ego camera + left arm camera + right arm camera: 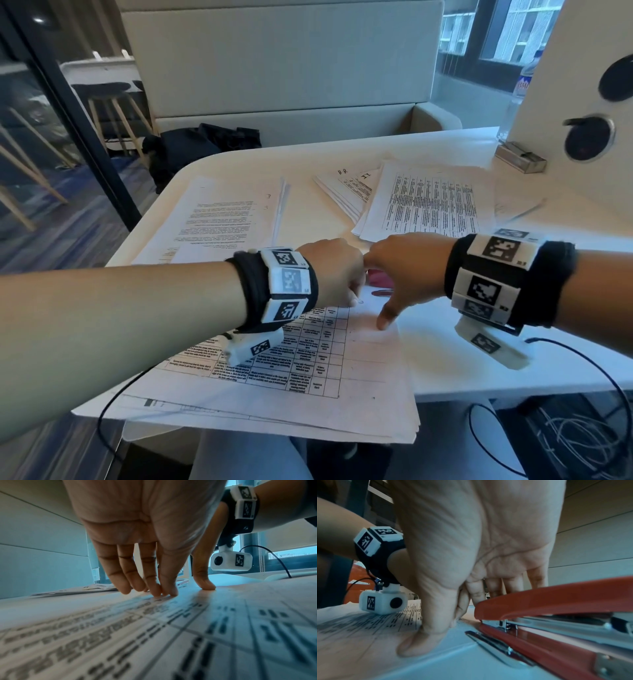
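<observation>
A stack of printed sheets (pixel 370 370) with a ruled table on top lies at the table's near edge. My left hand (pixel 335 270) points down onto its far corner; in the left wrist view its straight fingertips (pixel 157 591) and thumb touch the paper (pixel 171 628). My right hand (pixel 404 270) is beside it, with its thumb (pixel 419 642) pressed flat on the sheet (pixel 359 635). A red stapler (pixel 381 278) lies between and just beyond the hands. In the right wrist view the stapler (pixel 556 597) hides the right fingertips; the fingers reach down behind its top arm.
More paper stacks lie farther back, one at left (pixel 222 219) and one at right (pixel 428 202). A small metal box (pixel 520 159) sits by a white panel (pixel 548 85). A black cable (pixel 582 353) loops over the white table (pixel 462 370) edge. A black bag (pixel 191 147) lies on the seat.
</observation>
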Action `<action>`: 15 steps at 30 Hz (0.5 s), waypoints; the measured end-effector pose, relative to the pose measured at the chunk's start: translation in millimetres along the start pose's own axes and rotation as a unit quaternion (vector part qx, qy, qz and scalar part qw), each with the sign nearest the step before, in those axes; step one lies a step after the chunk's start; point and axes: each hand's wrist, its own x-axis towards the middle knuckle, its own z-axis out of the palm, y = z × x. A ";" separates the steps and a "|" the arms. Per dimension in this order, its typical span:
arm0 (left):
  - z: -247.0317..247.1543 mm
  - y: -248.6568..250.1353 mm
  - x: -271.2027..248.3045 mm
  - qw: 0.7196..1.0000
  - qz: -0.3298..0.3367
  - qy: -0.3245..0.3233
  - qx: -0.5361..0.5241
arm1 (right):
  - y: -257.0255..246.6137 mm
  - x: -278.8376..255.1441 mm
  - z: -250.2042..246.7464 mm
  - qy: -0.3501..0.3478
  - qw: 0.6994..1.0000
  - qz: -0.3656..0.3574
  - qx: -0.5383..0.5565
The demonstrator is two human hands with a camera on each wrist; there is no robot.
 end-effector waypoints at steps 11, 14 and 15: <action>7.0 -5.7 -0.2 0.997 0.052 0.009 0.057 | 1.1 1.0 0.1 -0.005 1.000 0.002 0.006; 10.9 -7.1 0.3 0.996 0.057 0.012 0.065 | 2.5 0.1 1.9 -0.012 1.000 0.006 -0.003; 12.4 -7.9 -0.2 0.996 0.055 0.009 0.070 | 3.2 0.4 2.8 -0.013 1.000 0.013 -0.009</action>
